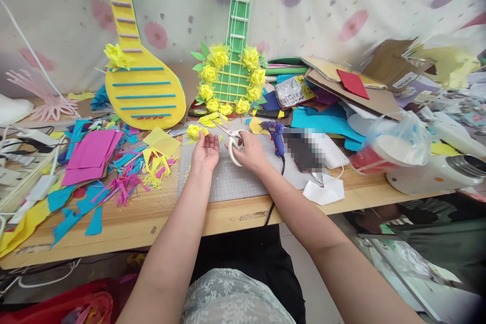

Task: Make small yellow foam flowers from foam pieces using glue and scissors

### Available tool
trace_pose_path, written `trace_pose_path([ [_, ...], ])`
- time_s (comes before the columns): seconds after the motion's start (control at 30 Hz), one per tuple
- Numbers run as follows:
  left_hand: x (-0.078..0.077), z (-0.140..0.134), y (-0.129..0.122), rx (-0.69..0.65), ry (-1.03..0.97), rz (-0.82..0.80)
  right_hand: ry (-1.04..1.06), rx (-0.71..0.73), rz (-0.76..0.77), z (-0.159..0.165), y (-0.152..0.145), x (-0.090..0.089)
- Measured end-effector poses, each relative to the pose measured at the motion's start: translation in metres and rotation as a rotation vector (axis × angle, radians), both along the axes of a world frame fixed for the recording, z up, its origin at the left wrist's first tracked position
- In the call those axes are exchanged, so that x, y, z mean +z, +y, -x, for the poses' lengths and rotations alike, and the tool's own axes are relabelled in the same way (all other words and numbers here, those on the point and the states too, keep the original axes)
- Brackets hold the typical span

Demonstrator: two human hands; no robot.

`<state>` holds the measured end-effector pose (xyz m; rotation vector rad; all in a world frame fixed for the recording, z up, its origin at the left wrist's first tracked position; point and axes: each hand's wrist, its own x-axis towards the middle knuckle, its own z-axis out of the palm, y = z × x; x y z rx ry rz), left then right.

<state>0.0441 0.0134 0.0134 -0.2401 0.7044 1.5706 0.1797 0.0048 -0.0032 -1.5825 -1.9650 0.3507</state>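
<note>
My right hand (251,152) grips a pair of scissors (235,155) by its cream handles. The blades are parted and point away to the left, over yellow paper strips (212,120). Palm up and fingers loosely bent, my left hand (206,153) is open above the cutting mat (228,188). A yellow paper flower (195,132) is just beyond its thumb; I cannot tell whether they touch. Behind my hands stands a green paper guitar (236,81) ringed with yellow flowers. A yellow paper lute (146,98) with blue strips leans to its left.
A blue glue gun (277,136) stands right of my right hand, beside a phone (304,149) and a white mask (324,190). Magenta sheets (91,156) and paper scraps (125,182) cover the left side. At right are a bagged cup (387,152) and a lying flask (429,174).
</note>
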Motion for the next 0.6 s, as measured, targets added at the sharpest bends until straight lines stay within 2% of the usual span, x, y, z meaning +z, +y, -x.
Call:
trace_pose_path([
  [0.17, -0.001, -0.001, 0.0, -0.018, -0.072, -0.062, -0.126, 0.101, 0.004, 0.006, -0.008, 0.004],
  [0.4, -0.005, -0.001, 0.0, -0.023, -0.12, -0.011, -0.324, 0.153, 0.051, 0.006, -0.008, 0.015],
  [0.6, -0.007, -0.003, 0.002, -0.026, -0.146, -0.016, -0.408, 0.151, 0.077, 0.006, -0.008, 0.023],
])
